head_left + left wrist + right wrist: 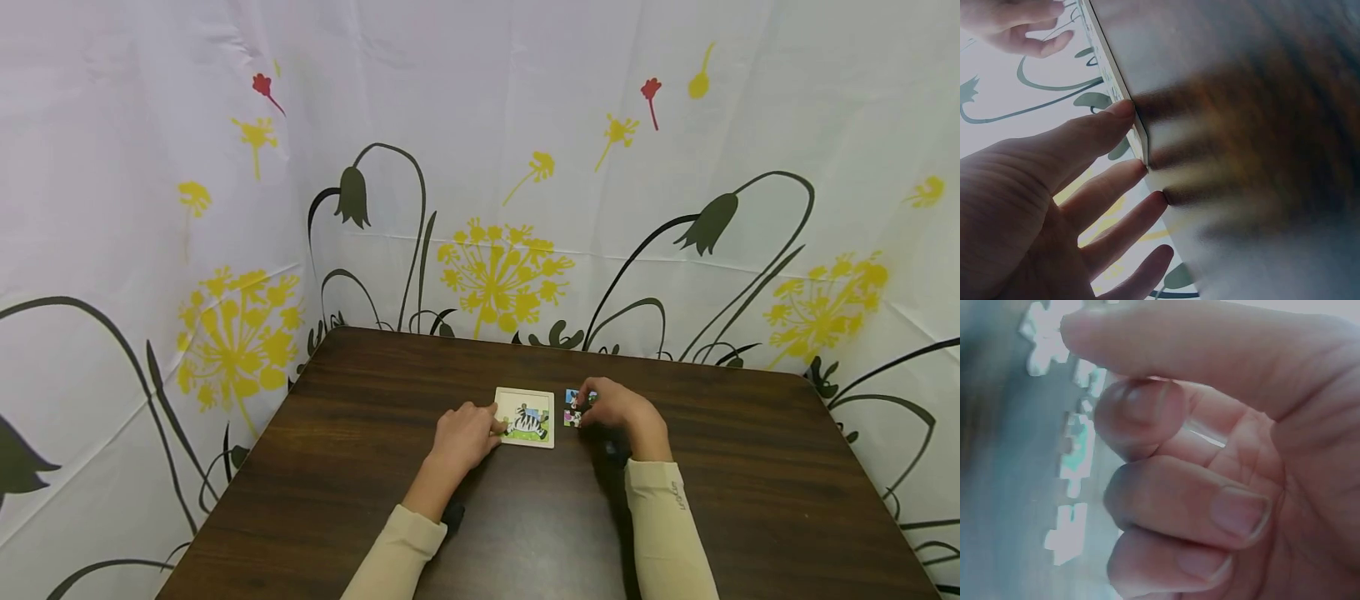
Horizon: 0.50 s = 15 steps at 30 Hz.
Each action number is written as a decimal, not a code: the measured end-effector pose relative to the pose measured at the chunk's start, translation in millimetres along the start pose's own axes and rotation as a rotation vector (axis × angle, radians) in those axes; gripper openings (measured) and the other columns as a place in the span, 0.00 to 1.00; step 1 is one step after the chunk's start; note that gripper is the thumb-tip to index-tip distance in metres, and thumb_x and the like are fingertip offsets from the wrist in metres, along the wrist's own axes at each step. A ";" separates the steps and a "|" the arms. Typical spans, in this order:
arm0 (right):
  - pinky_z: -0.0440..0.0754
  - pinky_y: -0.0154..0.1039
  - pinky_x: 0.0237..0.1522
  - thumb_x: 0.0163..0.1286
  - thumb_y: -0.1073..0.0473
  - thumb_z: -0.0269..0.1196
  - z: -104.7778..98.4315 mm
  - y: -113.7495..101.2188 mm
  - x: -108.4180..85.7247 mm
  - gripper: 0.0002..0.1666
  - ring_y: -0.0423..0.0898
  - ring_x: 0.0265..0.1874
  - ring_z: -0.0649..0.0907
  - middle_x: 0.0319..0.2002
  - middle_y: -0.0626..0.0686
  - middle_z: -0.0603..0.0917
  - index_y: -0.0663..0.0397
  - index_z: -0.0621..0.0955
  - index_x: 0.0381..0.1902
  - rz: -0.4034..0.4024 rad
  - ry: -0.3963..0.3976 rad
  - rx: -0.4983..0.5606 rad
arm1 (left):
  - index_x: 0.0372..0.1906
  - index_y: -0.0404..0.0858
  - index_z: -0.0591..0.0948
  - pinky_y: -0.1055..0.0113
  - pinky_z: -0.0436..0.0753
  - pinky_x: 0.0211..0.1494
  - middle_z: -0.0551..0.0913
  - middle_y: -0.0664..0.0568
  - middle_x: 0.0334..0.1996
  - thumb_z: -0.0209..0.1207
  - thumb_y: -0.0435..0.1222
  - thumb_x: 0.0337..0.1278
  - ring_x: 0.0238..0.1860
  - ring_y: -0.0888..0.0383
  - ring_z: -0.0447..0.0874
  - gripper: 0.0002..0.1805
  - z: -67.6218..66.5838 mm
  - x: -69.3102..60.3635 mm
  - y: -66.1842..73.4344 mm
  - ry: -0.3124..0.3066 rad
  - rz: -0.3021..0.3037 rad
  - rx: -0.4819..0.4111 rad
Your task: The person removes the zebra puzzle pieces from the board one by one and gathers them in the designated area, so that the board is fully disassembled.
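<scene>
A light-framed puzzle board [525,445] with a zebra picture lies flat on the table. My left hand [462,435] rests at its left side; in the left wrist view the thumb and index finger of that hand [1041,187] touch the board's edge [1124,87], other fingers loosely extended. To the board's right lie several loose pieces, one pink and green [572,418], one blue [572,397]. My right hand [618,410] is over them, bent index finger and thumb apart, nothing seen between. In the right wrist view, the thumb of this hand [1210,437] partly covers a piece [1044,340].
The dark wooden table [750,492] extends on both sides of the hands. Behind it hangs a white curtain [480,108] with yellow, red and grey-green flower prints. More pieces [1071,534] lie below the fingertips in the right wrist view.
</scene>
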State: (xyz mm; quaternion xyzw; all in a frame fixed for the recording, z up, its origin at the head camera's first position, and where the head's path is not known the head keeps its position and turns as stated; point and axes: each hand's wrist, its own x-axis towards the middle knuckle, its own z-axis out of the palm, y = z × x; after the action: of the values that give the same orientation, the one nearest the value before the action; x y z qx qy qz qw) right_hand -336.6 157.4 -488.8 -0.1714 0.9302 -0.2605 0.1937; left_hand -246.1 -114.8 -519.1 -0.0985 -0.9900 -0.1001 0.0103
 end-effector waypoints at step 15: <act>0.74 0.41 0.32 0.76 0.60 0.68 42.4 -45.4 25.4 0.18 0.47 0.28 0.78 0.35 0.52 0.82 0.53 0.81 0.61 -0.086 -0.019 -0.053 | 0.55 0.59 0.93 0.45 0.86 0.56 0.84 0.55 0.71 0.75 0.45 0.63 0.58 0.47 0.87 0.16 1.1 2.3 -1.7 -0.012 0.001 0.004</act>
State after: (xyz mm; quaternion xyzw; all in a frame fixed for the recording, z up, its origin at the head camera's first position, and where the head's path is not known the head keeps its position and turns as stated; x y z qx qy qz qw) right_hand -329.7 92.5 -504.1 -0.2187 0.9268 -0.2420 0.1863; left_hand -248.7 -115.8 -520.4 -0.0996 -0.9903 -0.0973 0.0046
